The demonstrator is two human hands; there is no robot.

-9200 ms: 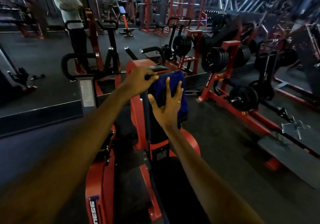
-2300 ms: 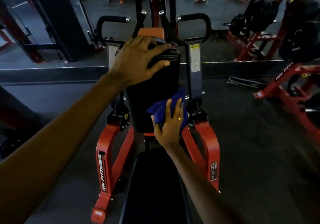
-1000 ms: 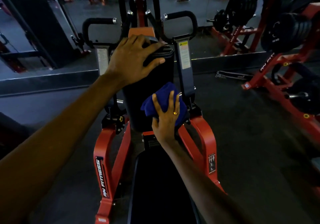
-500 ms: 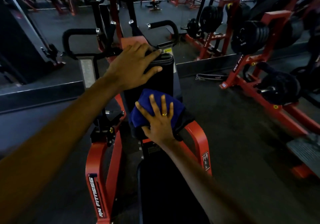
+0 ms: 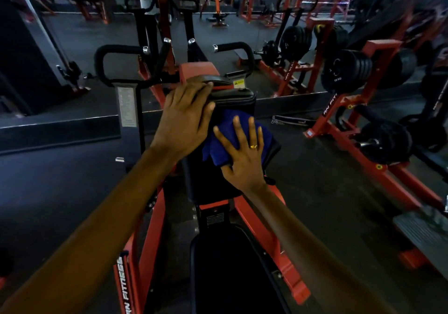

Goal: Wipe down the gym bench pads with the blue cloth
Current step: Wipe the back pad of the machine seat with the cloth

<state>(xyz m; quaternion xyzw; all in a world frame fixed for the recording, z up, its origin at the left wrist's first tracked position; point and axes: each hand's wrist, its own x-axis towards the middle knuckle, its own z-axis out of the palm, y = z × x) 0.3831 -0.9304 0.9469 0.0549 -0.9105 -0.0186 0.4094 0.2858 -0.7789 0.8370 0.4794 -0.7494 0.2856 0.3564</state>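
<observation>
Head view: the right hand [image 5: 242, 155] presses flat, fingers spread and straight, on the blue cloth [image 5: 219, 144], while the left hand [image 5: 184, 117] rests with nearly straight fingers over the top edge of the upright pad [image 5: 238, 98]. That pad stands with its long axis vertical, facing the person above the seat pad [image 5: 230, 265]. The bunched cloth lies against the pad's front under the right palm, spilling out beside the left hand.

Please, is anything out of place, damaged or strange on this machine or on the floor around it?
One small thing: a loose strap lies on the floor right of the upright pad, not hung up. I see no tear in the pad, and the blue cloth lies flat under the right hand.
</observation>
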